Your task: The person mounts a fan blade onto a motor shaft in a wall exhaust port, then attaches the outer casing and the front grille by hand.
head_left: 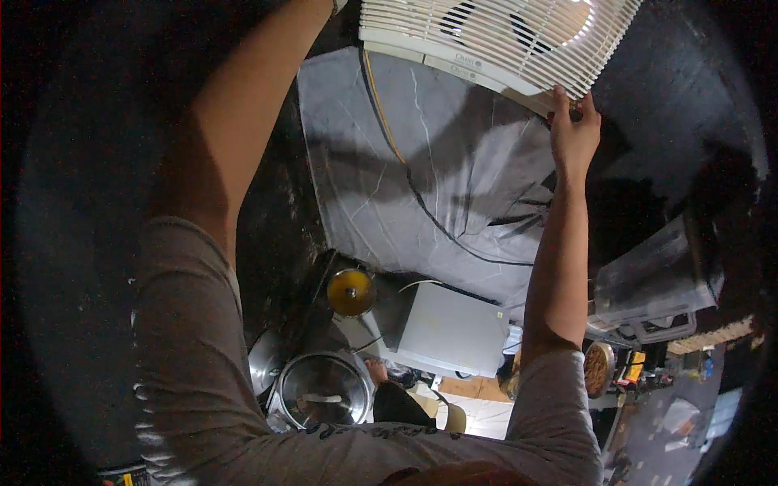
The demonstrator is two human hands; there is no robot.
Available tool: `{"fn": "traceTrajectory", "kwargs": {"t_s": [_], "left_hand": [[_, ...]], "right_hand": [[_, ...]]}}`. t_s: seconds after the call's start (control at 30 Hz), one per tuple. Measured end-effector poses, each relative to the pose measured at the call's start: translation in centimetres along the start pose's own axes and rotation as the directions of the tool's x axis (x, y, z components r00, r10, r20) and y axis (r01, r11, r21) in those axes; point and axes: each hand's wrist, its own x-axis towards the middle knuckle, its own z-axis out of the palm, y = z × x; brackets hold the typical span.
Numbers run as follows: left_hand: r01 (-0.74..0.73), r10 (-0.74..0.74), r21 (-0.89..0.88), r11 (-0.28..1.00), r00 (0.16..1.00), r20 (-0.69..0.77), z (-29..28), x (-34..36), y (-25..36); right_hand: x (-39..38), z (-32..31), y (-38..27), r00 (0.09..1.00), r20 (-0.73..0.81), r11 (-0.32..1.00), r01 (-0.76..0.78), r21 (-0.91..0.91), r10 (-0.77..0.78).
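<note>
High at the top, a cream exhaust fan with a slatted cover [491,74] fills the upper right of the frame, its round opening showing behind the slats. My right hand [576,130] grips the lower right corner of this cover, thumb and fingers on its edge. My left arm stretches up toward the cover's left side. Its hand lies beyond the top edge, so the fingers are hidden. A yellow and dark cable [389,139] hangs down from under the fan, along a grey marbled sheet [462,194] on the wall.
Below stand a large pot with a glass lid [324,381], a small lidded pot with yellow contents [351,293] and a pale grey box-like appliance [454,328]. Another person's hand [377,371] is near the large pot. A clear plastic container [656,275] is at right.
</note>
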Motion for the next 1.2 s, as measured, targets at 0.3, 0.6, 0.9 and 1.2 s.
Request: {"fn": "traceTrajectory", "kwargs": {"t_s": [0.3,0.6,0.9,1.2], "left_hand": [[0.082,-0.076,-0.159,0.984,0.996,0.043,0.1,-0.8,-0.7],[-0.072,0.063,-0.164,0.984,0.996,-0.062,2.5,-1.6,-3.7],[-0.03,0.021,-0.08,0.996,0.993,-0.113,3.1,-2.4,-4.7],[-0.023,0.016,-0.057,0.998,0.993,-0.115,2.8,-0.8,-7.0]], "right_hand": [[-1.1,-1.3,-0.3,0.997,0.064,0.978,-0.065,0.2,0.053],[-2.8,0.5,0.2,0.998,-0.054,0.999,-0.01,-0.033,0.008],[-3.2,0.7,1.1,0.999,0.019,0.999,-0.035,0.025,0.034],[-2.6,0.7,-0.4,0.997,0.053,0.997,-0.053,0.062,0.05]]}}
